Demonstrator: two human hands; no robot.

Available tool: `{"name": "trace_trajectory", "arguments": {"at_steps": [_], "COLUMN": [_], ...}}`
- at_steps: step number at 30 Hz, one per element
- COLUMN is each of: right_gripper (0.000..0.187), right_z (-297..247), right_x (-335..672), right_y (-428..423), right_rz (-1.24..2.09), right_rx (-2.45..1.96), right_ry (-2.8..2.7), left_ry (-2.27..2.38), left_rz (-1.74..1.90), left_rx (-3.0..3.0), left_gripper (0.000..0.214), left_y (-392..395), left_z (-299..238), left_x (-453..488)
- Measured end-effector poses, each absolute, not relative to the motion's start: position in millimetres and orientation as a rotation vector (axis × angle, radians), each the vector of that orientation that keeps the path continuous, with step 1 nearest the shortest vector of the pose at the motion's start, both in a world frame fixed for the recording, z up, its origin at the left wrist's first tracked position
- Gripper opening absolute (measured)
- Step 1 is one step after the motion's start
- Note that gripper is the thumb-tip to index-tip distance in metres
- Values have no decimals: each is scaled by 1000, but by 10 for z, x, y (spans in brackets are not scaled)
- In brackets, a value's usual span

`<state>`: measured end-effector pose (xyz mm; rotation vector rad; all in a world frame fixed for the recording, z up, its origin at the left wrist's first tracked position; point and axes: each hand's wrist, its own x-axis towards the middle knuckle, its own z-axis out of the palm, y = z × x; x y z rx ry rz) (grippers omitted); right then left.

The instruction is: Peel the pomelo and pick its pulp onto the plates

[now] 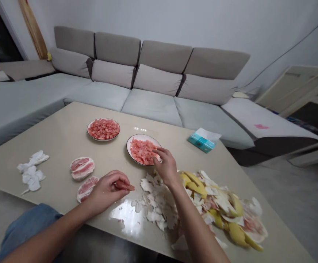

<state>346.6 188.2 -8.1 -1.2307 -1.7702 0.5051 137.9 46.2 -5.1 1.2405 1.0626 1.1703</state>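
Observation:
My left hand [106, 191] is closed around a pink peeled pomelo segment [125, 186], whose tip sticks out past the fingers. Over the right edge of a dark-rimmed white plate [145, 137] reaches my right hand [166, 166], fingers apart, with nothing visible in it. Small pieces of pink pomelo pulp [141, 152] lie on that plate, close to the right fingertips. Two chunks of pomelo with white pith sit left of my left hand: one chunk [82, 168] in full sight, and a nearer chunk [86, 187] partly covered by the hand.
Yellow pomelo rind [195, 183] and white pith scraps [154, 199] are heaped on the table [62, 135] under my right forearm. A second plate [104, 139] of pulp stands farther back. Crumpled tissues [33, 175] lie left, a tissue pack [202, 140] right. Beyond is a sofa [150, 102].

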Motion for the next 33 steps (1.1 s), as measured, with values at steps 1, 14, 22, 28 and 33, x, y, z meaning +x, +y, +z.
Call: {"name": "trace_trajectory", "arguments": {"at_steps": [1, 14, 22, 28, 33], "right_gripper": [22, 14, 17, 13, 12], "right_z": [-18, 335, 226, 200, 199], "right_x": [3456, 3305, 3246, 3266, 3323], "right_y": [1771, 552, 497, 566, 613], "right_rz": [521, 668, 514, 891, 1033], "right_rx": [-1208, -898, -978, -1065, -1077], "right_ry": [-1794, -2164, -2267, -2051, -1985], "left_ry": [1073, 1159, 1122, 1106, 1133], "left_rz": [1189, 1179, 1049, 1039, 1067], "left_rx": [1300, 1996, 2141, 2147, 2144], "left_gripper": [10, 23, 29, 28, 27], "left_y": [454, 322, 321, 326, 332], "left_z": [-35, 50, -5, 7, 20], "left_x": [1372, 1310, 1297, 1311, 1318]}}
